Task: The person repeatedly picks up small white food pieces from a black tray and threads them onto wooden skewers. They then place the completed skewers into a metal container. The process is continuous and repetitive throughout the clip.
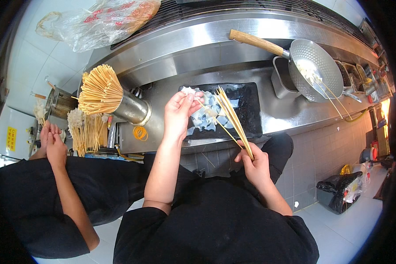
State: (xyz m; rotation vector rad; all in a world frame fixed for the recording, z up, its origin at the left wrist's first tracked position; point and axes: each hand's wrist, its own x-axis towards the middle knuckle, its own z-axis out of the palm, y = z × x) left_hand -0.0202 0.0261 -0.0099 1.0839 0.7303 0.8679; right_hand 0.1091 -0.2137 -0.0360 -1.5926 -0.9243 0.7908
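Over a black tray (246, 109), my left hand (181, 107) pinches a whitish, translucent piece of food (188, 90) between thumb and fingers. My right hand (254, 161) grips a bundle of bamboo skewers (232, 117). One skewer (225, 128) slants away from the bundle, its far end reaching the piece in my left hand; whether it pierces the piece is hidden by the fingers. Several more pale, bluish-white pieces (206, 117) lie spread on the left part of the tray below my hands.
A metal cylinder (132, 107) packed with skewers leans at the left, near orange rubber bands (140, 133). A co-worker's hands (54, 140) hold skewered food beside filled skewers (85, 132). Rightward sit a hammered pan (316, 71) with two skewers and a steel container (282, 81). Flames (385, 112) show far right.
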